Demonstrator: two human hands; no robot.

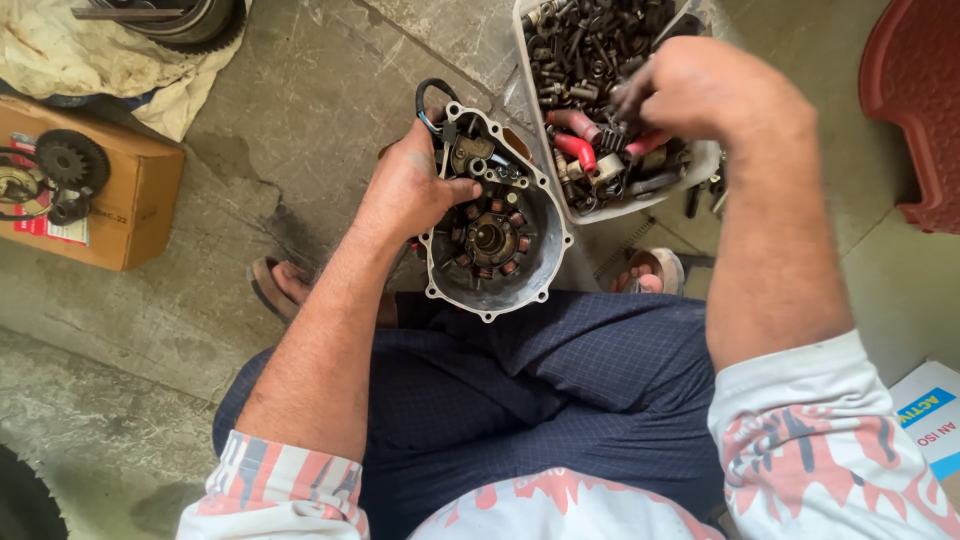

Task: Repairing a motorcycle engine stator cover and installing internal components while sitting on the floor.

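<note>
The left hand [415,190] is gripping the rim of a grey engine cover [495,235] with a copper-wound stator inside, holding it above the person's lap. Just right of the cover, the right hand [700,90] is reaching into a white tray [640,205] of bolts and small parts; whether its blurred fingers are pinching anything I cannot tell.

I see a silver-grey cast metal engine cover [497,235] ringed with copper-brown coils. The white plastic tray [640,205] holds dark bolts and red caps. My trousers [540,390] are navy, finely checked.
</note>
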